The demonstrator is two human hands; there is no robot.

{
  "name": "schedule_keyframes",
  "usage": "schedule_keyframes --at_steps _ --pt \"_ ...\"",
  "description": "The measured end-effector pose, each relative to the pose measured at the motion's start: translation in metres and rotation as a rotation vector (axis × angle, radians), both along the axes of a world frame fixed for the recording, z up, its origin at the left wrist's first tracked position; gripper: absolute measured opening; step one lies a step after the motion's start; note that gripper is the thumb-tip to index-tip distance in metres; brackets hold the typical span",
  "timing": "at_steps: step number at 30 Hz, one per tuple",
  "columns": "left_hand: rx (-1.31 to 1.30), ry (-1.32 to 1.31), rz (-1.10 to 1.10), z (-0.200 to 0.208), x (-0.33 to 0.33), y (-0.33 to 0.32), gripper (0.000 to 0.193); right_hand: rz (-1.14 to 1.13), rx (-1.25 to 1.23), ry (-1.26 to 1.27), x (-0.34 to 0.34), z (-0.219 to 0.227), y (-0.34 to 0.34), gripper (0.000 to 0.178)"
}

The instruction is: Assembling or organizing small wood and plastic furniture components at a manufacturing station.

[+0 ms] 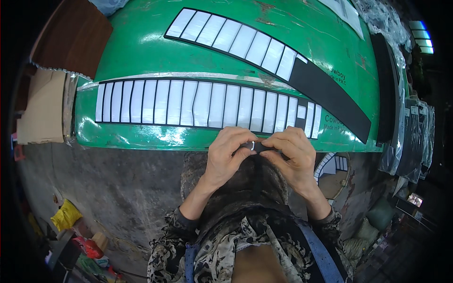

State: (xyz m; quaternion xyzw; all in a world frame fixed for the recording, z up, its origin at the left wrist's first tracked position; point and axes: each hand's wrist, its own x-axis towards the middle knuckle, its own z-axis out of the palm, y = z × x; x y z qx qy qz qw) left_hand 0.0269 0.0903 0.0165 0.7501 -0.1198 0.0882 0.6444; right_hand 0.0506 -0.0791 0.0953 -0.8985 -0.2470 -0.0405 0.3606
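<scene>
Just off the near edge of the green table [141,52], both my hands pinch a black strap [258,147] between thumbs and fingers. My left hand [229,150] is closed at the strap's left part, where a small silver metal piece [253,145] shows by the fingertips. My right hand [291,153] is closed on the strap's right part. Part of the strap is hidden by the fingers. Beyond my hands lies a long black strip [200,125] covered with a row of white rectangles. Farther back, a second black strip [332,96] lies slantwise, with white rectangles on its left part.
A brown box [75,37] and cardboard [42,106] stand at the table's left end. Black pieces in clear plastic [410,137] hang at the right. A round container [332,181] with white-patterned strips is below the right edge. A yellow bag [66,215] lies on the floor.
</scene>
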Motion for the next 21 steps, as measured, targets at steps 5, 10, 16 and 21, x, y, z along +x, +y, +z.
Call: schedule_keyframes --at_steps 5,10,16,21 --pt "-0.036 0.023 0.016 0.0023 -0.0001 -0.0021 0.025 -0.007 0.011 -0.002 -0.0012 -0.0029 -0.0005 0.029" --pt "-0.054 0.040 0.026 0.0052 -0.0003 -0.0030 0.026 -0.005 0.012 0.005 -0.0014 -0.0029 -0.0007 0.029" --pt "0.009 0.000 0.003 0.0008 -0.0002 -0.0002 0.023 -0.002 0.010 0.002 -0.0011 -0.0041 -0.0014 0.029" --pt "-0.049 0.029 0.036 0.0036 -0.0001 -0.0041 0.026 -0.005 0.018 0.010 -0.0011 -0.0044 -0.0005 0.029"
